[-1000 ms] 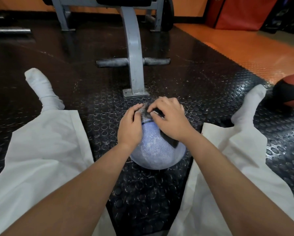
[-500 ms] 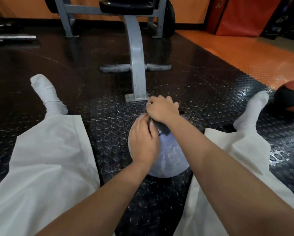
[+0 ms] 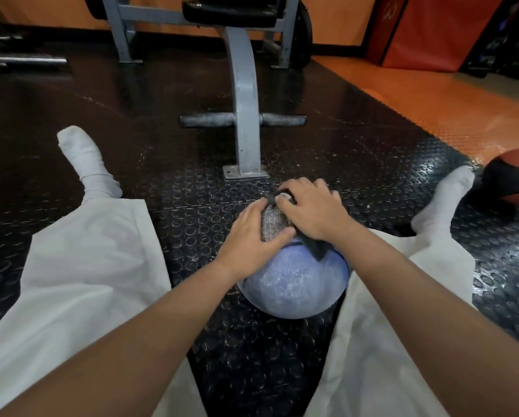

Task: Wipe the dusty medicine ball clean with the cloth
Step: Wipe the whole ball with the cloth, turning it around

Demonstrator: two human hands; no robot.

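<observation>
Between the legs (image 3: pixel 80 266), on the black floor (image 3: pixel 192 233), sits the ball (image 3: pixel 294 281), its near face mottled with pale dust. Half a second ago the right hand (image 3: pixel 310 213) was over the far crown. It has since drawn back toward the upper right, fingers curled over the bunched cloth (image 3: pixel 316 250) and pressing it down. The left hand (image 3: pixel 252 234) has slid leftward and lies flat to steady the ball, baring a grey patterned panel (image 3: pixel 271 221). Only the top seems to be getting wiped, so I judge that much remains.
</observation>
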